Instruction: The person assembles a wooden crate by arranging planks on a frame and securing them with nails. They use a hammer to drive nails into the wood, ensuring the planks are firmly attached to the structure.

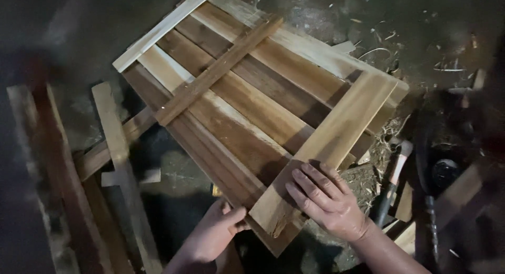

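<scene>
Panel: several wooden slats laid side by side, lying flat on a dark floor and running diagonally from upper right to lower left.
Wide board: pale, laid across the slats at the panel's near right end; its near end is rough and splintered.
Thin batten: lies crosswise over the slats further up.
Pale strip: sits along the panel's far left end.
Right hand: flat, fingers spread, palm pressing on the near end of the wide board; grasping nothing.
Left hand: at the panel's near edge, fingers curled over it and thumb against the slat edge.
Loose planks: lie crossed on the floor, left of the panel.
Hammer: on the floor just right of the right hand, amid shavings.
</scene>
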